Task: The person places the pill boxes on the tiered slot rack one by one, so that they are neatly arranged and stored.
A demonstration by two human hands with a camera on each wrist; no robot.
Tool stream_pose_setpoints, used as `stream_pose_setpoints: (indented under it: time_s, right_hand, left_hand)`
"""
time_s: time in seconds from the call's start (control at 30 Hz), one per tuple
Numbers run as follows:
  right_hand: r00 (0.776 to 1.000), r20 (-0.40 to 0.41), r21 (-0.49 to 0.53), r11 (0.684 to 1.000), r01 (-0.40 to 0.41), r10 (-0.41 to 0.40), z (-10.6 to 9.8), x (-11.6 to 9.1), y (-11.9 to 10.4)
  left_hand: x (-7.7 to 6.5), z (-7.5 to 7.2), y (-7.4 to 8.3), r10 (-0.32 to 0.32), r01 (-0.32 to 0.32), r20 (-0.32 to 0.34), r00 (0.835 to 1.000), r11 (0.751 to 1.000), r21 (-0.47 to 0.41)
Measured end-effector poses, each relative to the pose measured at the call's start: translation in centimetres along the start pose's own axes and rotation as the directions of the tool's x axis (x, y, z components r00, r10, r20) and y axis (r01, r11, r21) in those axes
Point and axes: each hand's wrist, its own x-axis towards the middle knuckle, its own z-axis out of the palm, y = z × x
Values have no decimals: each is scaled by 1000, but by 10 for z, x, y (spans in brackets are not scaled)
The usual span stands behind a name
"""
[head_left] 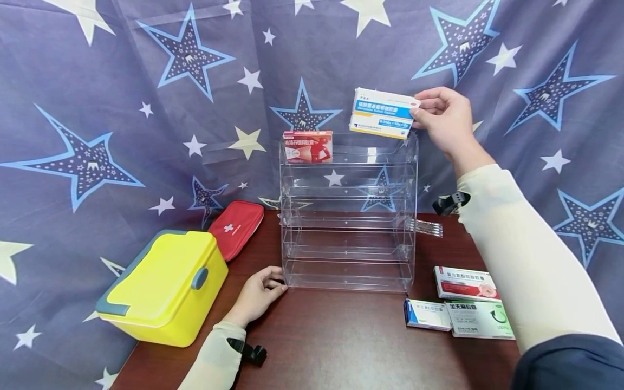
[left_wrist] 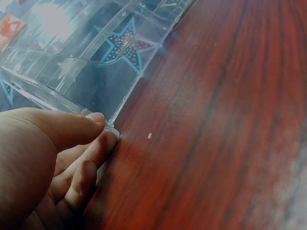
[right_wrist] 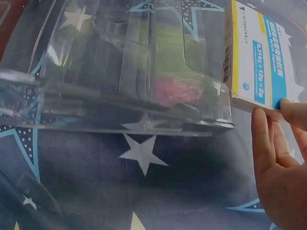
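Up above the clear plastic tiered rack (head_left: pixel 348 281), my right hand (head_left: pixel 446 119) pinches a white, blue and yellow medicine box (head_left: pixel 382 112) by its right end. In the right wrist view, thumb and fingers grip the end of that medicine box (right_wrist: pixel 259 57) just beyond the rack's edge. My left hand (head_left: pixel 258 295) is at the rack's lower left front corner. The left wrist view shows the thumb of this hand (left_wrist: pixel 53 143) and its fingers pinching the corner of the rack (left_wrist: pixel 81 72). A red and white medicine box (head_left: pixel 308 147) stands at the left end of the top tier.
Right of the rack lie a red and white box (head_left: pixel 465 281), a small blue and white box (head_left: pixel 428 315), a green and white box (head_left: pixel 480 319) and a silvery blister strip (head_left: pixel 429 228). At left are a yellow case (head_left: pixel 166 287) and a red first-aid pouch (head_left: pixel 239 227). A star-patterned cloth (head_left: pixel 146 135) hangs behind.
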Motion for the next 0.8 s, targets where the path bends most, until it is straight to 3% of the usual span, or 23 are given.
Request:
stream_pose_setpoints:
  time_s: [0.13, 0.33, 0.53, 0.8]
  right_hand:
    - [1000, 22, -138, 990, 19, -16, 5, 2, 3]
    - [997, 73, -417, 908, 54, -26, 10, -5, 13]
    - [994, 108, -508, 858, 71, -19, 16, -13, 20]
    - [990, 138, -510, 857, 75, -4, 17, -19, 24]
  left_hand:
    - [0, 0, 1, -4, 4, 0, 1000, 1000, 2]
    - [0, 0, 3, -3, 3, 3, 1000, 1000, 0]
    - [0, 0, 1, 3, -3, 2, 1000, 1000, 1]
    - [0, 1, 2, 10, -10, 1, 1000, 1000, -9]
